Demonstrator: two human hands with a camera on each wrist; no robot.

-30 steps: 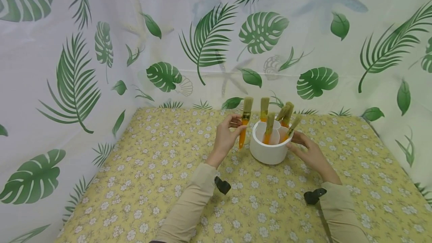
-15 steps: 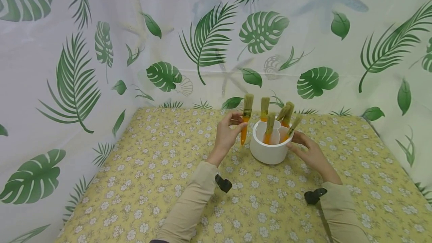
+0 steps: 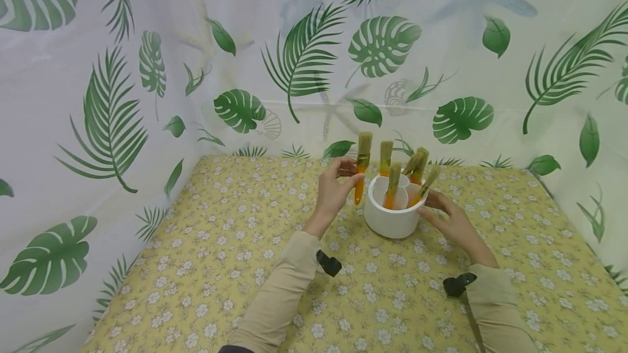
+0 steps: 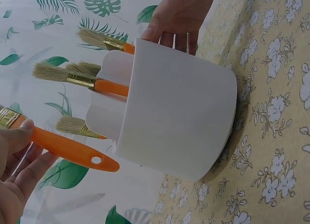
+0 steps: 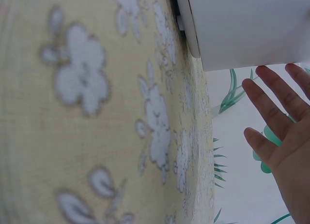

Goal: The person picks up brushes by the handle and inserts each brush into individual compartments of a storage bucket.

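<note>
A paintbrush (image 3: 360, 176) with an orange handle and pale bristles stands nearly upright, pinched by my left hand (image 3: 330, 192) between thumb and fingers. In the left wrist view the tail of its orange handle (image 4: 80, 149) hangs beside the rim of a white round container (image 4: 179, 105). That container (image 3: 391, 223) has inner compartments and stands on the table with several similar paintbrushes (image 3: 393, 181) in it, bristles up. My right hand (image 3: 455, 227) rests against the container's right side. Its extended fingers (image 5: 271, 105) touch the wall in the right wrist view.
A yellow flowered cloth (image 3: 235, 266) covers the table. Behind and to both sides hangs a white curtain (image 3: 304, 31) printed with green leaves, close to the table's back edge. Small black wrist cameras (image 3: 458, 285) sit at both sleeves.
My left hand has raised the paintbrush a little and brought it slightly right, nearer the container's rim. The right hand and the container have stayed in place.
</note>
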